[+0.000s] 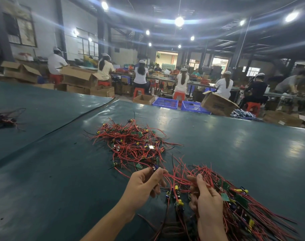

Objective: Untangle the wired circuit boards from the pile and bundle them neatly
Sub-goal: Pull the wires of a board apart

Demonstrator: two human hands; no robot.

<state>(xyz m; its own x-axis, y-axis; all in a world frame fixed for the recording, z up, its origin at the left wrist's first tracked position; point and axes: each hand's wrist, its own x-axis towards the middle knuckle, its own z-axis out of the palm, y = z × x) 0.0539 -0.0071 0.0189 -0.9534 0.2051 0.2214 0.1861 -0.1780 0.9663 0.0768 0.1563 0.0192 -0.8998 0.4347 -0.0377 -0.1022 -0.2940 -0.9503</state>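
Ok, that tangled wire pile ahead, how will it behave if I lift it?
Probably floppy: the tangled pile is thin red wires sprawling loosely. Likely light, carrying only small boards. Crossed strands would probably snag, lifting as a clump.

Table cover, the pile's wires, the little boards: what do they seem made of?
Table cover: looks like dark green vinyl or coated sheet, semi-glossy; it mirrors the ceiling lamps and shows an overlapping seam.
Wires: thin flexible leads in red, some black, plastic-looking insulation; they curl and loop freely.
Boards: flat green stiff plates, probably laminate circuit board; too small to confirm.
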